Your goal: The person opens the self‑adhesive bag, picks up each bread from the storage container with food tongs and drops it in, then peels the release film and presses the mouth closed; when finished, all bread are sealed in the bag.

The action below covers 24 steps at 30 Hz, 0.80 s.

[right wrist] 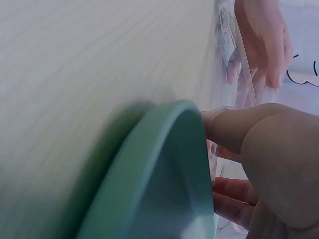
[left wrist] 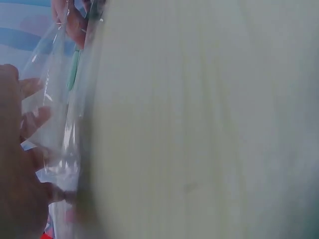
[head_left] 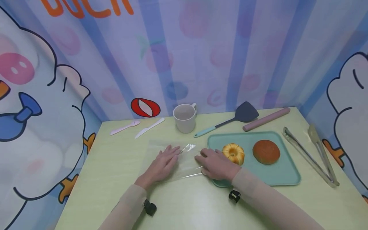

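Observation:
A clear plastic bag (head_left: 188, 167) lies on the table in front of me, its glossy folds catching light. My left hand (head_left: 162, 164) rests on the bag's left part with fingers extended; the left wrist view shows those fingers (left wrist: 37, 119) spread against the film (left wrist: 70, 134). At the bag's right edge my right hand (head_left: 217, 164) pinches the film between thumb and curled fingers. That hand is over the left rim of a green tray (head_left: 287, 179), close beside a ring-shaped bread (head_left: 233, 153). A round brown bun (head_left: 266, 152) sits farther right on the tray.
Behind the bag stand a white mug (head_left: 184, 118), a pink fork (head_left: 125, 127) and a white knife (head_left: 149, 127). A dark spatula (head_left: 245, 112) and a pink rolling pin (head_left: 266, 119) lie behind the tray. Metal tongs (head_left: 322, 159) lie at the right edge.

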{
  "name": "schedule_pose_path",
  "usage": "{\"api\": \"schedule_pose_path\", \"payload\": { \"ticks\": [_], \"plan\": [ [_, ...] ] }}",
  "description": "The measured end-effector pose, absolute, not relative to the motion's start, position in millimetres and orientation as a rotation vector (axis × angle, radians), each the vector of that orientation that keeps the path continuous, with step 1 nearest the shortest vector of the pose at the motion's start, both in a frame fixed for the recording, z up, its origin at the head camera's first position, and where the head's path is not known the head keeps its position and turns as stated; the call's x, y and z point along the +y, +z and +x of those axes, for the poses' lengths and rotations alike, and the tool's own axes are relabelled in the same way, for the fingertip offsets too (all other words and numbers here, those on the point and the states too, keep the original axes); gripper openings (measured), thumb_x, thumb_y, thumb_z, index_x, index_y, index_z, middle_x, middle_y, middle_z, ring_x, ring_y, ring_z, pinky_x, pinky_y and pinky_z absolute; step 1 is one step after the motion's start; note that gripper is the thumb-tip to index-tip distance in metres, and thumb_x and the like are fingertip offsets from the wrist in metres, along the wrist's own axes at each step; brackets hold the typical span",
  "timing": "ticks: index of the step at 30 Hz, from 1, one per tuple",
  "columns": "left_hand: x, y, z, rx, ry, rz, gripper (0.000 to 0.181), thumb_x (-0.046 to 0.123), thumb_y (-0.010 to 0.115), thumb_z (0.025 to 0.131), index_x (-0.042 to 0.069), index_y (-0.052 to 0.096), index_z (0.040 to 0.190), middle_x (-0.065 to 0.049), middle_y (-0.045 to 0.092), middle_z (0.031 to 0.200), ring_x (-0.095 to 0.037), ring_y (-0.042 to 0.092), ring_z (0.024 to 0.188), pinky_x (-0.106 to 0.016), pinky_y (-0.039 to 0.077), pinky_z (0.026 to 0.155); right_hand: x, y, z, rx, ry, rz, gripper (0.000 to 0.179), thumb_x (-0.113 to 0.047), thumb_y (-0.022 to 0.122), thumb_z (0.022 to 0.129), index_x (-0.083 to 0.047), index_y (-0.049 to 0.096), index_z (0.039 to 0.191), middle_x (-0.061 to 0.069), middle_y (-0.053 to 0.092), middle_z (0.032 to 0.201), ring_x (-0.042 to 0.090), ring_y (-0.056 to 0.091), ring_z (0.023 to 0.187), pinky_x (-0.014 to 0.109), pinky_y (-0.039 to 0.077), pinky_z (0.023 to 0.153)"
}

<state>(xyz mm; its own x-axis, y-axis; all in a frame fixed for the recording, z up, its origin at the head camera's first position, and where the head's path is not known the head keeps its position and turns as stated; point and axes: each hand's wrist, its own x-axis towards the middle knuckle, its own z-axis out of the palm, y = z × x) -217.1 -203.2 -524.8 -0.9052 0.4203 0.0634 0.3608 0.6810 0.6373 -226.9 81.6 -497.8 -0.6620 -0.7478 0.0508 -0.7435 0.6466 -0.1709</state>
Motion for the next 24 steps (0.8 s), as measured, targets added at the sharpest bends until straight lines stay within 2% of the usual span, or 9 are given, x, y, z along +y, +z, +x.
{"api": "schedule_pose_path", "payload": {
  "ticks": [2,6,10,12,17,24],
  "plan": [
    [-200.6,-524.5,-218.4,2.788,1.037,0.634,0.047,0.040,0.038,0.115,0.022,0.055,0.155,0.001,0.040,0.167,-0.038,0.016,0.161,-0.074,0.004,0.123,82.7,-497.6,-227.8,2.822,-0.308,-1.299,0.035,-0.023,0.075,0.096,-0.012,0.065,0.128,0.016,0.063,0.122,0.031,0.062,0.105,0.054,0.057,0.086],
    [-196.2,-523.8,-220.2,2.782,1.025,0.601,0.047,0.042,0.037,0.114,0.025,0.056,0.154,0.001,0.036,0.169,-0.040,0.012,0.161,-0.080,-0.004,0.118,86.5,-497.9,-228.7,2.818,-0.361,-1.327,0.033,-0.021,0.075,0.097,-0.011,0.067,0.128,0.015,0.065,0.123,0.029,0.065,0.103,0.046,0.059,0.085],
    [-192.5,-525.0,-221.4,2.807,1.007,0.600,0.048,0.043,0.036,0.115,0.025,0.056,0.154,0.000,0.037,0.169,-0.042,0.013,0.161,-0.082,-0.004,0.116,95.2,-493.9,-226.2,2.851,-0.441,-1.357,0.041,-0.019,0.072,0.099,-0.006,0.066,0.137,0.020,0.065,0.136,0.035,0.066,0.121,0.049,0.057,0.099],
    [-190.9,-525.6,-221.8,2.817,1.007,0.607,0.048,0.042,0.035,0.115,0.024,0.056,0.153,-0.001,0.038,0.169,-0.043,0.014,0.161,-0.083,-0.004,0.115,101.9,-488.7,-223.8,2.873,-0.515,-1.364,0.043,-0.019,0.074,0.098,-0.004,0.066,0.138,0.021,0.065,0.138,0.037,0.065,0.125,0.051,0.056,0.102],
    [-188.6,-526.9,-221.7,2.823,1.034,0.608,0.047,0.041,0.035,0.115,0.025,0.057,0.153,-0.004,0.038,0.169,-0.046,0.014,0.160,-0.086,-0.006,0.112,129.1,-472.7,-216.3,2.986,-0.626,-1.327,0.048,-0.020,0.078,0.095,-0.007,0.065,0.140,0.019,0.065,0.138,0.036,0.064,0.125,0.054,0.054,0.102],
    [-187.3,-526.9,-218.6,2.830,1.029,0.577,0.047,0.042,0.033,0.115,0.026,0.056,0.153,-0.004,0.037,0.169,-0.047,0.014,0.159,-0.085,-0.006,0.112,192.2,-454.6,-204.8,3.161,-0.716,-1.133,0.051,-0.018,0.079,0.095,-0.006,0.064,0.142,0.020,0.062,0.139,0.039,0.064,0.121,0.057,0.057,0.093]
  ]
}}
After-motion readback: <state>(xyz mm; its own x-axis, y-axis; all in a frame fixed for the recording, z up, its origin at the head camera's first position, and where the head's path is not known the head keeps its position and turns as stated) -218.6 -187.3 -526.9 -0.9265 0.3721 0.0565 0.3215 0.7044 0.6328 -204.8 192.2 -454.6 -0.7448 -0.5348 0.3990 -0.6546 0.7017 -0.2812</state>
